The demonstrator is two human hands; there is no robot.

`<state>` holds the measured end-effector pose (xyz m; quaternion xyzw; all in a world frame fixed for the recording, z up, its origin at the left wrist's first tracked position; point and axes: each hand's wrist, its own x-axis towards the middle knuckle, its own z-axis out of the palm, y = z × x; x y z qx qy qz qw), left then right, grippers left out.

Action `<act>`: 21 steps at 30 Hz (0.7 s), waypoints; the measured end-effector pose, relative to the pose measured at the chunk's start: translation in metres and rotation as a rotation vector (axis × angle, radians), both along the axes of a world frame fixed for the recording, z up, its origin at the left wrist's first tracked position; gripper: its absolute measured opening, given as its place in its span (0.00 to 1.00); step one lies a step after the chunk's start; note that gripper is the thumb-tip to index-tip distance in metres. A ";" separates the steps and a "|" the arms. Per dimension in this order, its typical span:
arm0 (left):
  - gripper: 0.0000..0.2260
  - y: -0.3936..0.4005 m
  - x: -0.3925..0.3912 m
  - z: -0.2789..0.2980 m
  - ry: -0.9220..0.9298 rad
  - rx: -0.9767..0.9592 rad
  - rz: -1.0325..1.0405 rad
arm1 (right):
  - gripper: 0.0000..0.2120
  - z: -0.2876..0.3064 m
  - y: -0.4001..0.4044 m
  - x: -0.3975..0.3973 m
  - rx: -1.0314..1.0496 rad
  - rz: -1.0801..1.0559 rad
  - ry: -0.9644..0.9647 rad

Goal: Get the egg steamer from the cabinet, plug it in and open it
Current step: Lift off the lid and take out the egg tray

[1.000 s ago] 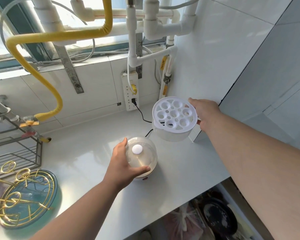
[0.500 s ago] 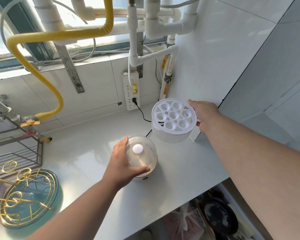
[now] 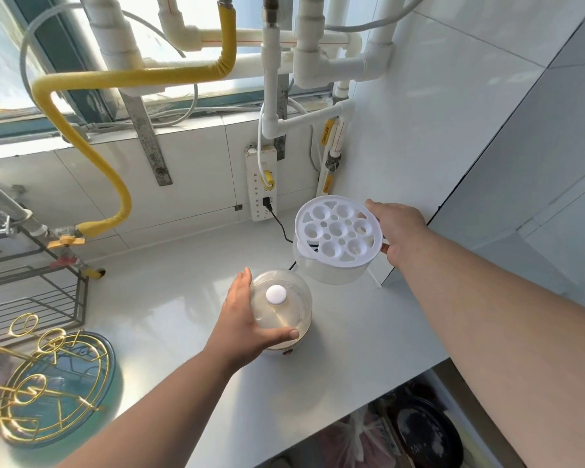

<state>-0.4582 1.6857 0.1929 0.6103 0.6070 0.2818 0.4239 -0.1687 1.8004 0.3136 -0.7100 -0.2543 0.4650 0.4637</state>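
Observation:
The egg steamer stands on the white counter [image 3: 169, 309], its clear domed lid [image 3: 282, 307] with a white knob sitting on the cream base. My left hand [image 3: 247, 325] grips that lid from the left side. My right hand [image 3: 397, 233] holds a white egg tray with round holes [image 3: 338, 236], stacked on a translucent tier, above the counter to the right of the steamer. A black cord [image 3: 277, 221] runs from the steamer to a white power strip [image 3: 262, 182] on the back wall, where its plug sits in a socket.
A teal plate with a gold wire rack [image 3: 53, 388] lies at the front left, beside a dark metal shelf [image 3: 31, 292]. Yellow and white pipes [image 3: 115, 77] run along the window above. The counter ends at the right wall; dark pans [image 3: 426, 434] sit below its front edge.
The tray in my right hand has shifted slightly left and down. My left hand stays on the lid, which has not lifted.

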 end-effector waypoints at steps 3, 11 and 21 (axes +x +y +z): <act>0.69 0.000 -0.009 0.014 -0.026 0.041 0.022 | 0.06 0.006 0.002 -0.006 0.009 0.009 0.008; 0.37 0.001 -0.034 0.082 -0.233 0.203 0.250 | 0.11 0.023 0.006 -0.080 0.044 0.102 0.076; 0.22 -0.025 -0.092 0.111 -0.401 0.259 0.525 | 0.07 -0.003 -0.016 -0.200 -0.007 0.191 0.162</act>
